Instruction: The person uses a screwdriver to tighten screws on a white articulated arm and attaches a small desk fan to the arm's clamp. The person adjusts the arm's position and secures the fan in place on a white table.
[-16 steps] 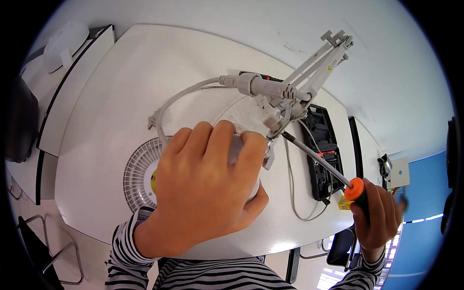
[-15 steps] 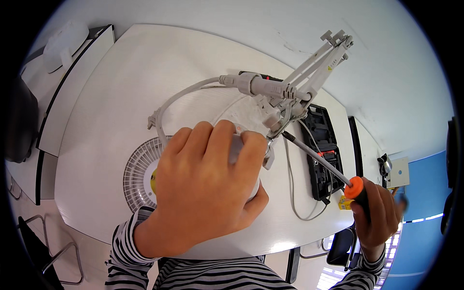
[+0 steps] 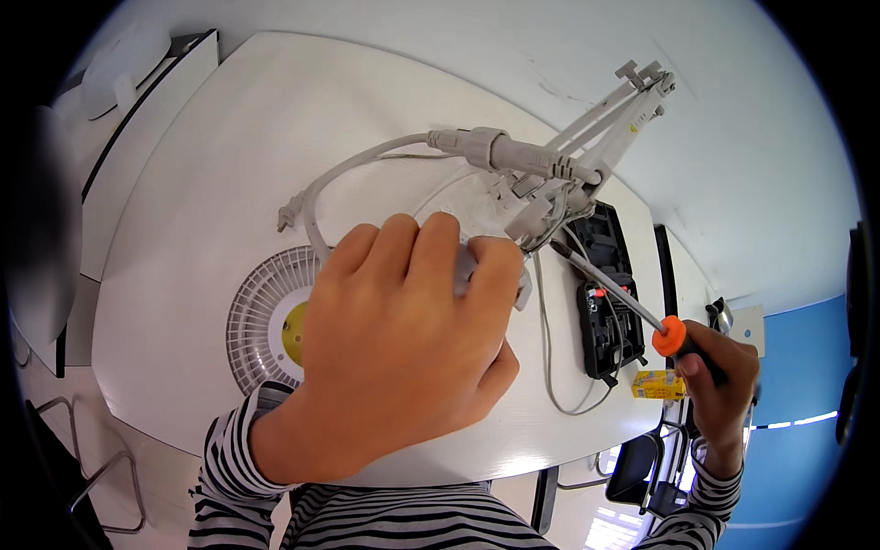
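Observation:
My left hand [image 3: 394,357] is closed over a light grey rounded housing [image 3: 465,268], mostly hidden under the fingers. Close to its right side is the metal joint of a grey folding lamp arm [image 3: 616,137], with a thick grey cable [image 3: 371,151] curving down toward the hand. A screwdriver [image 3: 616,291] with an orange and black handle is gripped in my right hand [image 3: 729,380]. Its dark tip points up and left, near the joint; whether they touch, I cannot tell. A round white slatted cover [image 3: 246,321] with a yellow centre lies partly behind my left hand.
Right of the joint lies an open black tool case [image 3: 600,344], crossed by a thin grey cord [image 3: 547,353]. A yellow box [image 3: 653,385] sits by the right edge of the white table [image 3: 183,275]. A wall rises behind the arm; chairs stand below the table.
My right hand and the screwdriver have shifted slightly, with the tip a little farther right and higher. More of the yellow box shows. My left hand keeps its hold on the housing.

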Tool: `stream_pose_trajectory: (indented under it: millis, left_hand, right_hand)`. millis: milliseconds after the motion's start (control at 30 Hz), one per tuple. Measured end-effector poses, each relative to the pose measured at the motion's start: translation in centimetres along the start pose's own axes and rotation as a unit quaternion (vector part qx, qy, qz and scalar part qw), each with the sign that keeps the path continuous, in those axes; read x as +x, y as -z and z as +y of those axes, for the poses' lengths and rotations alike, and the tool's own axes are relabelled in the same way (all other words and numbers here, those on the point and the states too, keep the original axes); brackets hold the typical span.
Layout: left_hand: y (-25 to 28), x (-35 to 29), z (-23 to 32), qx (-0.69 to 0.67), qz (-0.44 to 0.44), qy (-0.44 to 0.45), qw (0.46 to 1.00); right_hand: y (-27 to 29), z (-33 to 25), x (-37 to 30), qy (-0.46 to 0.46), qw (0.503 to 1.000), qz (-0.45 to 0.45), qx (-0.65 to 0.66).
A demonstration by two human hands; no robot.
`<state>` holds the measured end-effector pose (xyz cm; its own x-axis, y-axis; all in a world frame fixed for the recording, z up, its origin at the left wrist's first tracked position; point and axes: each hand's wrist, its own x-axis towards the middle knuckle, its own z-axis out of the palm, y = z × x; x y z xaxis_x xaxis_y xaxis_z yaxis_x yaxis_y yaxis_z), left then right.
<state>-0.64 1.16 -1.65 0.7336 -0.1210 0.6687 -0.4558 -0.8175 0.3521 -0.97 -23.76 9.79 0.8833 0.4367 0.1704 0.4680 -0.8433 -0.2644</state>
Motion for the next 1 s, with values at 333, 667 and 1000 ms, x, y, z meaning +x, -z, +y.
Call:
stream_pose_trajectory:
  millis: [333, 667, 1000]
  left_hand:
    - [-0.2, -0.1, 0.1, -0.009, -0.002, 0.003, 1.0]
    - [0.0, -0.2, -0.1, -0.009, -0.005, 0.009, 1.0]
    - [0.0, 0.5, 0.4, -0.01, 0.006, -0.007, 1.0]
  right_hand:
    - [-0.5, 3.3, 1.3, -0.057, 0.958, -0.154, 0.235]
    - [-2.7, 4.9, 1.1, -0.144, 0.846, -0.249, 0.449]
    - [-12.0, 6.7, -1.9, -0.209, 0.392, -0.431, 0.785]
